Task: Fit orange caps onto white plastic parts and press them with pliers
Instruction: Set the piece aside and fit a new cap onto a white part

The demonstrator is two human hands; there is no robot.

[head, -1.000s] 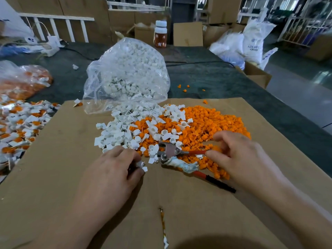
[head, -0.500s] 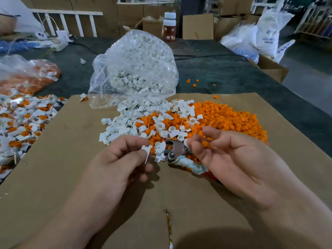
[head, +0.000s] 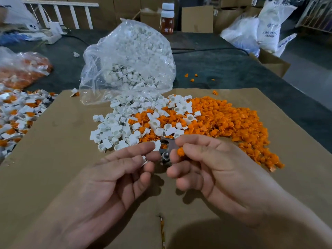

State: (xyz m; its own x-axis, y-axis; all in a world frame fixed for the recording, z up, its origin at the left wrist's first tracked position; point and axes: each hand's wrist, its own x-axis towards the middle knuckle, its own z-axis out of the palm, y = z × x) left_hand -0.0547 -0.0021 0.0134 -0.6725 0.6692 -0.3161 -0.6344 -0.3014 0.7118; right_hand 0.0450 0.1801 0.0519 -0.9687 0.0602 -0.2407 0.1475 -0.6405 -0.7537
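Observation:
My left hand (head: 124, 169) pinches a small white plastic part (head: 156, 145) between thumb and forefinger. My right hand (head: 212, 164) holds an orange cap (head: 180, 151) at its fingertips, a short gap from the white part. Both hands hover palm-up over the cardboard sheet (head: 53, 159). The pliers (head: 166, 150) lie on the sheet below and between the hands, only the metal jaws showing; the handles are hidden by my right hand. A heap of loose white parts (head: 116, 128) lies beside a heap of orange caps (head: 233, 123).
A clear bag of white parts (head: 129, 56) lies open behind the heaps. Finished white-and-orange pieces (head: 18, 114) spread at the left, with a bag of orange pieces (head: 21, 71) behind. A bottle (head: 167, 17), boxes and sacks stand at the table's far edge.
My left hand lifted a white part from the heap and my right hand lifted an orange cap; both hands turned palm-up and drew close together above the pliers.

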